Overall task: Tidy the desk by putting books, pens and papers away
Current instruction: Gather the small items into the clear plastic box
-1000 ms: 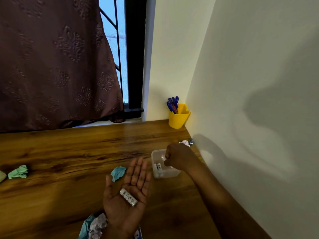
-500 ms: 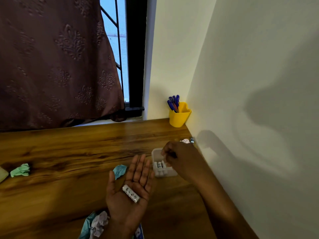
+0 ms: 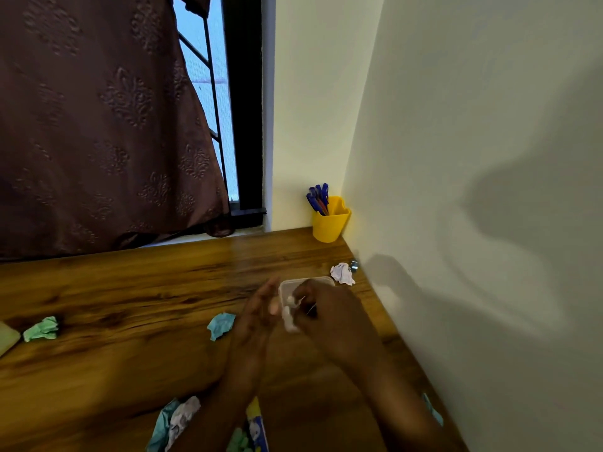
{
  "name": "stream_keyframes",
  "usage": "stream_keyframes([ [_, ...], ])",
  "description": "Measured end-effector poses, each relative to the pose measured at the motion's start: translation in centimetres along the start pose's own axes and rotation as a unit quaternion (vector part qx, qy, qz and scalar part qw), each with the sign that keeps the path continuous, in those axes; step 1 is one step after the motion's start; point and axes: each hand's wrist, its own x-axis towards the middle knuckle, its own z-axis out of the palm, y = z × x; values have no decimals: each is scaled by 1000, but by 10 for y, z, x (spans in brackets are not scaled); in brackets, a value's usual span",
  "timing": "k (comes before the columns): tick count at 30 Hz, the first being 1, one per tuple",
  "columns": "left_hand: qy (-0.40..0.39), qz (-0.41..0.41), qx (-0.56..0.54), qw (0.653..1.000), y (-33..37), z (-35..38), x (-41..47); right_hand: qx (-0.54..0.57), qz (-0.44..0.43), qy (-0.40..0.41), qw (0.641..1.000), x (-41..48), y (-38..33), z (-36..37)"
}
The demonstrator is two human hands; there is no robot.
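Both hands are smeared by motion blur, so finger detail is poor. The left hand (image 3: pixel 257 316) is turned edge-on with its palm toward the right and its fingers look straight and loose, gripping nothing that shows. The right hand (image 3: pixel 329 318) has curled fingers. A blurred white piece (image 3: pixel 288 316) sits right at its fingertips, between the two hands, but I cannot tell whether it is pinched or only touched. What the piece is can't be made out either.

The right hand covers most of the small clear box (image 3: pixel 306 282) — only the far rim and part of the left wall show, and the contents are hidden. The white piece lies at the box's near left corner, over or against its edge.

On the wooden desk (image 3: pixel 130 288), a blue paper ball (image 3: pixel 221 325) lies just left of the left hand. A white paper ball (image 3: pixel 342 273) is just behind the box, near the wall, with a small metal thing (image 3: pixel 354 264) beside it that is too small to identify. A green paper ball (image 3: pixel 41 328) sits well off to the left, next to a pale object (image 3: pixel 6 337) cut off by the frame edge. More crumpled papers (image 3: pixel 177 419) lie at the bottom edge, partly under the left forearm and cut off.

In the far corner a yellow cup (image 3: pixel 329 223) holds blue pens (image 3: pixel 318 197), standing tilted — well apart from both hands.
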Motion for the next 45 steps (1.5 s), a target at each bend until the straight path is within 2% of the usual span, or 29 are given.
stream_keyframes([
  [3, -47, -90, 87, 991, -8, 0, 18, -47, 57, 53, 996, 21, 13, -30],
  [5, -78, -143, 143, 976, -15, 5, 27, -76, 97, 19, 992, 38, 24, -24],
  [9, -86, -147, 242, 955, -27, 12, 30, -147, 96, -69, 982, 60, 24, -4],
  [15, -76, -140, 243, 957, -35, 12, 32, -205, 96, -143, 964, 69, 28, 27],
  [18, -78, -133, 239, 959, -37, 11, 32, -165, 116, -88, 976, 60, 32, 19],
  [20, -75, -128, 233, 961, -39, 10, 32, -118, 131, 29, 984, 48, 39, 6],
  [22, -74, -132, 213, 965, -43, 10, 30, -50, 147, 145, 977, 33, 50, -5],
  [23, -73, -136, 199, 968, -44, 11, 29, -15, 161, 156, 974, 25, 56, -6],
  [24, -73, -141, 183, 970, -45, 12, 28, 14, 176, 135, 975, 19, 62, -4],
  [27, -67, -153, 146, 975, -49, 17, 26, 108, 198, 31, 974, 7, 73, 15],
  [33, -78, -163, 120, 976, -47, 24, 20, 161, 222, 69, 959, -6, 73, 29],
  [36, -57, -142, 129, 980, -33, 18, 19, 105, 191, 136, 966, -10, 62, 33],
  [40, -27, -100, 145, 984, -9, -26, -3, 60, 97, 217, 970, -25, 16, 48],
  [42, -9, -103, 134, 986, 1, -66, -25, 88, 70, 211, 971, -36, -25, 63],
  [45, 43, -115, 114, 986, 9, -142, -66, 142, 7, 137, 980, -51, -93, 99],
])
